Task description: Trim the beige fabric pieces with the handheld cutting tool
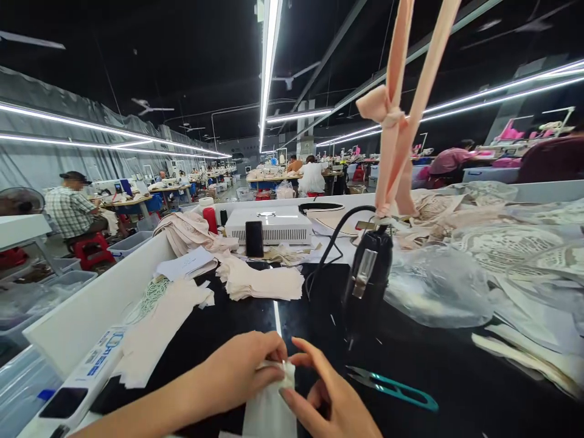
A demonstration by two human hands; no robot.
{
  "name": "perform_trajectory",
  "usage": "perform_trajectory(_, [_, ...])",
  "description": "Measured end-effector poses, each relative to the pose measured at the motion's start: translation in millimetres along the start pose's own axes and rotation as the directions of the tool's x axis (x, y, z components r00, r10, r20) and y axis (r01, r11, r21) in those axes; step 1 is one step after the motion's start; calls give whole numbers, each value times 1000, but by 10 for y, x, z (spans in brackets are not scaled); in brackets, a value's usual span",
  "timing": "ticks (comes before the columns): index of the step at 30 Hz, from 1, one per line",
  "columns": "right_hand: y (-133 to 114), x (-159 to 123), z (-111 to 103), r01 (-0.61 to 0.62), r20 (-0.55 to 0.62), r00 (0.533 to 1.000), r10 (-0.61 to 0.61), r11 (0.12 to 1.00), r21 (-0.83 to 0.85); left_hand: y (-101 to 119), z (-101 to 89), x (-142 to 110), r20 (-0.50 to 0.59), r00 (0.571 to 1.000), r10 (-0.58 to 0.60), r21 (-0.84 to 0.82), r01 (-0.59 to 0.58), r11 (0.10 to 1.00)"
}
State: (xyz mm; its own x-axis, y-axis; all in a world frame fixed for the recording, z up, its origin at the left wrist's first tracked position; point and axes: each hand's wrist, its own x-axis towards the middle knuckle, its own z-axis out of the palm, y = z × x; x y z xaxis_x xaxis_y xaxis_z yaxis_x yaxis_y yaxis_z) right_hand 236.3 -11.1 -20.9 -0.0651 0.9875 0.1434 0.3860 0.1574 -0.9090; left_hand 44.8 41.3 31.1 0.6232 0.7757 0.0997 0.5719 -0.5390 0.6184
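My left hand (246,368) is closed, its thumb and fingers pinching the upper end of a white fabric strip (271,410) just above the black tabletop. On the strip's right side is my right hand (335,395), thumb and index finger spread apart around the bunched end. The right thumb appears to touch the cloth. Teal thread snips (396,389) lie on the table to the right of that hand. Beyond both hands rests a stack of pale fabric pieces (260,280). A black handheld device (369,280) hangs from a knotted peach fabric strip (395,115).
At left are more pale pieces (157,331) and a white power strip (91,377) along the table wall. A phone (254,238) leans against a white vented box (274,225). Plastic-bagged lace (438,292) covers the right side. Several people sit at sewing tables beyond.
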Motion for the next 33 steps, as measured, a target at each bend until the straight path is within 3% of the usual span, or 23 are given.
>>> perform_trajectory(3, [-78, 217, 121, -105, 297, 949, 104, 994, -13, -22, -264, 23, 4, 995, -102, -241, 100, 965])
perform_trajectory(5, [-124, 331, 188, -129, 403, 905, 133, 991, -37, -92, -400, 24, 29, 986, -162, -293, 163, 942])
perform_trajectory(14, [-256, 751, 261, -135, 432, 887, 162, 986, -93, -424, -752, -82, 144, 913, -381, -411, 405, 816])
perform_trajectory(17, [-300, 895, 244, -134, 403, 900, 165, 986, -104, -450, -928, -45, 96, 910, -404, -407, 406, 818])
perform_trajectory(21, [-331, 1089, 243, -106, 303, 942, 142, 986, -132, -513, -1223, 151, -56, 925, -376, -385, 328, 863])
perform_trajectory(26, [-349, 1434, 122, 14, 31, 1000, -8, 977, -212, -568, -1484, 566, -319, 923, -217, -286, 124, 950])
perform_trajectory(30, [-261, 1750, -60, 119, -176, 964, -201, 913, -389, -676, -1403, 808, -459, 888, -35, -110, -18, 994])
perform_trajectory(33, [-109, 1884, -128, 159, -154, 945, -288, 818, -553, -859, -1196, 829, -447, 894, 38, 24, -30, 999])
